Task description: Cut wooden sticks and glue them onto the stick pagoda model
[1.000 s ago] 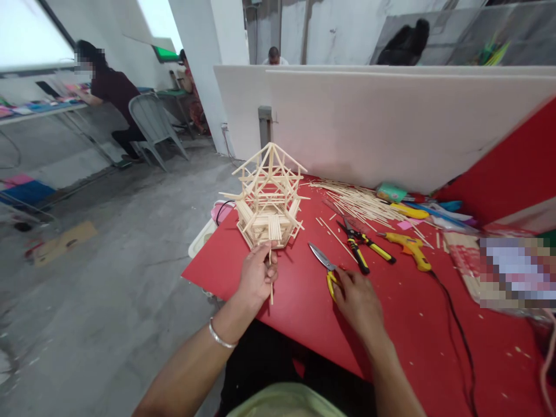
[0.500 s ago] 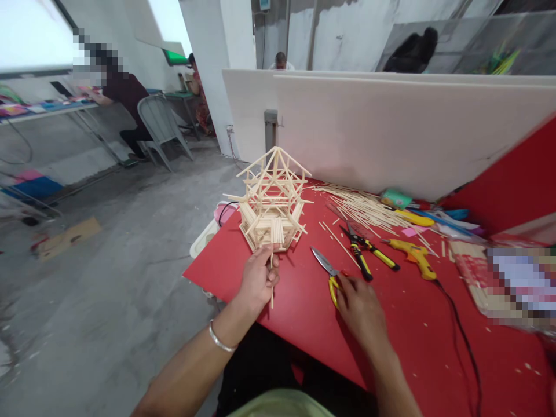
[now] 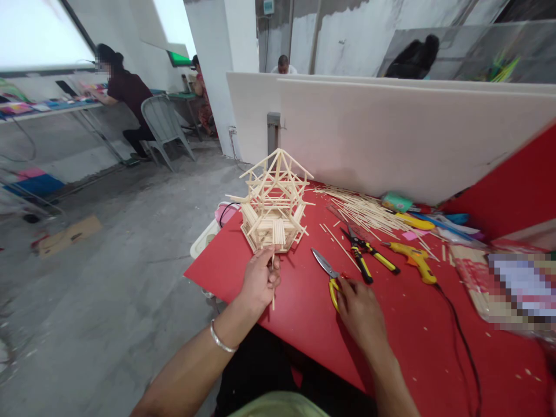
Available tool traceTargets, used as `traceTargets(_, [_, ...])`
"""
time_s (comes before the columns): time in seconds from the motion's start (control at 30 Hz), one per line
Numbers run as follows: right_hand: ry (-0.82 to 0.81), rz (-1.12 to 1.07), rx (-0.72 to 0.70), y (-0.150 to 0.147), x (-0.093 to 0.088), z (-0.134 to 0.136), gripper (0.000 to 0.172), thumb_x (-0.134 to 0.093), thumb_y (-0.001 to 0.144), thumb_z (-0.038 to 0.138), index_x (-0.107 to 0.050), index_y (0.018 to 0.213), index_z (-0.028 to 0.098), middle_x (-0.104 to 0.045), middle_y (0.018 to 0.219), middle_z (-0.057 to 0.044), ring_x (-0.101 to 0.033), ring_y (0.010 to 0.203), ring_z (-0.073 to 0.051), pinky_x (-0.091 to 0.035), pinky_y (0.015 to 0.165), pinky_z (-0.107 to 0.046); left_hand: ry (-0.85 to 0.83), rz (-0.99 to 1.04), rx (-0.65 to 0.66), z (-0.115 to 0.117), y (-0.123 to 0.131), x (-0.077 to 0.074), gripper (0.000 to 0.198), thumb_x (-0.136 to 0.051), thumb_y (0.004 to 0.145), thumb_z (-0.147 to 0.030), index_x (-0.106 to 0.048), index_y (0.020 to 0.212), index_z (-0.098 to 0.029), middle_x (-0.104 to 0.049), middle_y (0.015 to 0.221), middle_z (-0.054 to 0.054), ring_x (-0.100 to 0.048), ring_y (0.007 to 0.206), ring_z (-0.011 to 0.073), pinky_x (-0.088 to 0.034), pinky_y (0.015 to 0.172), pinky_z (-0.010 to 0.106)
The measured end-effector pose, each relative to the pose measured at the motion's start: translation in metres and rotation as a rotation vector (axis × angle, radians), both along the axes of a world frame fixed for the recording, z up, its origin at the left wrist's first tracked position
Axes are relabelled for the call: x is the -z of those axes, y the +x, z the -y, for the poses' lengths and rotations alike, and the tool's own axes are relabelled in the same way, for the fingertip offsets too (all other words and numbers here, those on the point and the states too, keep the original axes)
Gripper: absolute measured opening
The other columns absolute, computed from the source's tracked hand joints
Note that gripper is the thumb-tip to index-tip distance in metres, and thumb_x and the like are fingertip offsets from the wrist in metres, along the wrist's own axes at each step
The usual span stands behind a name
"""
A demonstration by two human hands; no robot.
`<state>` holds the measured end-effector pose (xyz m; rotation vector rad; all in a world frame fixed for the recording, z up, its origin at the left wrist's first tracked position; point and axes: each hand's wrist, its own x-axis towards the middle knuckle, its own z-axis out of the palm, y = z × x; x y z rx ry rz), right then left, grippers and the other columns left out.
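A small house built of thin wooden sticks (image 3: pixel 273 202) stands near the left corner of the red table (image 3: pixel 417 324). My left hand (image 3: pixel 259 281) is closed on one thin stick (image 3: pixel 273 289), held upright just in front of the house's base. My right hand (image 3: pixel 361 313) rests on the table with its fingers on the yellow handles of a pair of scissors (image 3: pixel 328 273), whose blades point away towards the house.
Black and yellow pliers (image 3: pixel 362 255), a yellow glue gun (image 3: pixel 412 259) with a black cord and a heap of loose sticks (image 3: pixel 365 209) lie further back. A white partition (image 3: pixel 391 133) closes the far side. Other people sit at tables to the far left.
The view has shifted slightly. Both hands stay almost where they were, the left still pinching the stick, the right still on the scissors.
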<state>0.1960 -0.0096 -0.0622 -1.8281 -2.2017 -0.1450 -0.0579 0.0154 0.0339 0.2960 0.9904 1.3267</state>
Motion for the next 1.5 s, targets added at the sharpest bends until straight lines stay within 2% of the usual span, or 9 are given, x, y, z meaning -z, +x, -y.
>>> traceTargets(0.37, [0.018,-0.006,0.003,0.000,0.000,0.001,0.037,-0.041,0.097,0.028,-0.062,0.127,0.017,-0.063,0.113,-0.015,-0.056,0.096,-0.027,-0.046,0.085,-0.039,0.010,-0.008,-0.005,0.001,-0.001,0.003,0.028,-0.068,0.076,-0.031,-0.061,0.098,-0.014,-0.050,0.056,-0.006,-0.029,0.034,0.0019,-0.017,0.033,0.014])
traceTargets(0.63, [0.010,0.051,0.010,0.006,0.010,-0.003,0.038,-0.038,0.099,0.027,-0.060,0.129,0.018,-0.064,0.107,-0.015,-0.058,0.090,-0.025,-0.044,0.080,-0.036,0.016,-0.035,-0.010,-0.001,-0.001,0.005,0.028,-0.068,0.077,-0.032,-0.063,0.097,-0.013,-0.050,0.055,-0.006,-0.030,0.034,0.0021,-0.017,0.032,0.015])
traceTargets(0.7, [-0.056,0.082,0.032,0.006,0.003,-0.006,0.039,-0.038,0.099,0.027,-0.058,0.131,0.015,-0.064,0.099,-0.016,-0.059,0.084,-0.024,-0.042,0.076,-0.035,0.053,-0.083,-0.037,0.004,0.000,0.006,0.026,-0.068,0.078,-0.034,-0.064,0.094,-0.013,-0.051,0.056,-0.006,-0.030,0.034,0.0020,-0.016,0.032,0.015])
traceTargets(0.83, [-0.280,0.085,0.085,0.000,-0.022,-0.013,0.036,-0.043,0.095,0.030,-0.059,0.122,0.013,-0.064,0.090,-0.015,-0.060,0.075,-0.023,-0.037,0.066,-0.031,0.249,-0.292,-0.136,0.023,0.009,0.007,0.028,-0.069,0.082,-0.041,-0.068,0.092,-0.015,-0.052,0.057,-0.005,-0.031,0.036,0.0013,-0.019,0.033,0.016])
traceTargets(1.0, [-0.384,0.018,0.148,-0.004,-0.041,-0.013,0.043,-0.048,0.091,0.037,-0.054,0.126,0.014,-0.064,0.097,-0.017,-0.061,0.083,-0.027,-0.035,0.068,-0.031,0.289,-0.387,0.049,0.034,0.031,0.011,0.034,-0.073,0.079,-0.045,-0.073,0.094,-0.015,-0.053,0.054,-0.004,-0.034,0.036,0.0022,-0.023,0.034,0.017])
traceTargets(1.2, [-0.424,-0.041,0.100,0.014,-0.038,0.008,0.039,-0.054,0.086,0.034,-0.059,0.121,0.015,-0.065,0.093,-0.013,-0.060,0.078,-0.022,-0.032,0.065,-0.028,0.299,-0.392,0.122,0.027,0.049,0.020,0.035,-0.073,0.078,-0.046,-0.074,0.094,-0.015,-0.056,0.055,-0.004,-0.035,0.037,0.0021,-0.023,0.035,0.016])
traceTargets(1.33, [-0.402,-0.096,0.068,0.020,-0.037,0.016,0.033,-0.055,0.088,0.031,-0.061,0.118,0.019,-0.066,0.099,-0.011,-0.060,0.086,-0.020,-0.034,0.070,-0.026,0.291,-0.406,0.142,0.029,0.058,0.028,0.036,-0.074,0.077,-0.046,-0.073,0.094,-0.015,-0.056,0.054,-0.004,-0.034,0.036,0.0023,-0.023,0.035,0.016])
traceTargets(1.43, [-0.351,-0.136,0.070,0.021,-0.039,0.004,0.031,-0.047,0.095,0.034,-0.062,0.118,0.021,-0.066,0.106,-0.009,-0.059,0.095,-0.020,-0.037,0.079,-0.026,0.290,-0.404,0.144,0.029,0.068,0.030,0.035,-0.073,0.078,-0.046,-0.073,0.094,-0.015,-0.054,0.053,-0.004,-0.032,0.036,0.0022,-0.022,0.035,0.016])
traceTargets(1.5, [-0.287,-0.150,0.116,0.026,-0.043,-0.016,0.039,-0.040,0.098,0.035,-0.057,0.129,0.018,-0.062,0.121,-0.013,-0.055,0.108,-0.023,-0.037,0.089,-0.029,0.296,-0.404,0.150,0.028,0.074,0.028,0.035,-0.073,0.078,-0.046,-0.073,0.092,-0.015,-0.054,0.054,-0.004,-0.032,0.036,0.0022,-0.022,0.035,0.016])
